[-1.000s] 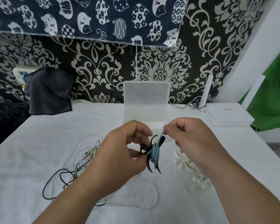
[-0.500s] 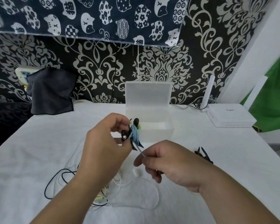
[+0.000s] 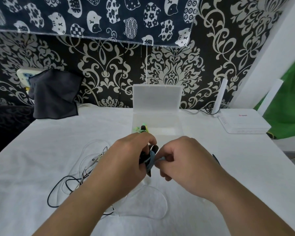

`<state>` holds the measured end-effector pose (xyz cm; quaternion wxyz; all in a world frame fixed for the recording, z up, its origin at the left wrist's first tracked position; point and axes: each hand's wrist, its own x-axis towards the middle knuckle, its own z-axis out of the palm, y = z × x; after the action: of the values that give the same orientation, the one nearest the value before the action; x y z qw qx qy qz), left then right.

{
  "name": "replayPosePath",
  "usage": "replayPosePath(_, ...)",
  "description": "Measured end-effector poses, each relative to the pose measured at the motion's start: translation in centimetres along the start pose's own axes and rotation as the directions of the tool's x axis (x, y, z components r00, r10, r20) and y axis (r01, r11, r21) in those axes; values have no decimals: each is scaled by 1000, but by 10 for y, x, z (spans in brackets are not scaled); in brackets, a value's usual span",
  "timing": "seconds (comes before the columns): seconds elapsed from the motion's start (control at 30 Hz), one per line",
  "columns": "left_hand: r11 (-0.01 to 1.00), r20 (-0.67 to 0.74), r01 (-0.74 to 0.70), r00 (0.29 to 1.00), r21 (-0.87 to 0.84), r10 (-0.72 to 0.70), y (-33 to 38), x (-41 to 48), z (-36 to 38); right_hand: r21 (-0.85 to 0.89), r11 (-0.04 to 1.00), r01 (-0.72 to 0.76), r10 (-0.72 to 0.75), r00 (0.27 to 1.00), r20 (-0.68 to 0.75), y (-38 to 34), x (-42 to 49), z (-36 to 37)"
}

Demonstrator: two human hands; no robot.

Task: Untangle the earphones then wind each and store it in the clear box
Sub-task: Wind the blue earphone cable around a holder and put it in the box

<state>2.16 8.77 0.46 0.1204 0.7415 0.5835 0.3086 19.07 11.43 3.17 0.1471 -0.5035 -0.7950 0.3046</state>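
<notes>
My left hand (image 3: 126, 160) grips a wound bundle of black earphones (image 3: 147, 157) above the white table. My right hand (image 3: 182, 159) pinches a pale blue tie (image 3: 153, 161) that wraps around that bundle. The clear box (image 3: 157, 123) stands open behind my hands, lid upright against the wall, with a green earphone bundle (image 3: 142, 129) in its left part. A tangle of black, white and clear earphone cables (image 3: 85, 171) lies on the table to the left, partly hidden under my left forearm.
A white router (image 3: 243, 123) with upright antennas sits at the back right. A dark cloth (image 3: 55, 96) hangs over the table's back left corner. A small dark tie (image 3: 215, 160) lies right of my right hand. A white cloth covers the table.
My right hand went down and back up to the bundle, carrying the blue tie around it. My left hand lowered the bundle slightly toward me.
</notes>
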Motion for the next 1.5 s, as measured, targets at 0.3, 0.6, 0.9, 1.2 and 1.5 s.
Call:
replayPosePath(0.3, 987, 65, 44, 997, -155, -34, 7, -3, -2, 179, 984, 28, 3, 986, -168, 16, 10, 4)
replayPosePath(0.6, 852, -77, 194, 962, -486, -263, 5, -2, -1, 601, 798, 46, 47, 989, -138, 13, 12, 6)
replayPosePath(0.9, 621, 102, 355, 909, -699, -405, 4, 1, 3, 732, 680, 47, 125, 976, -179, 15, 12, 8)
replayPosePath(1.2, 846, -92, 281, 929, -454, -358, 8, -1, 7, 373, 915, 156, -13, 933, -359, 12, 10, 9)
replayPosePath(1.5, 794, -104, 267, 919, -547, -381, 11, -2, 6, 430, 887, 170, -11, 937, -349, 8, 10, 2)
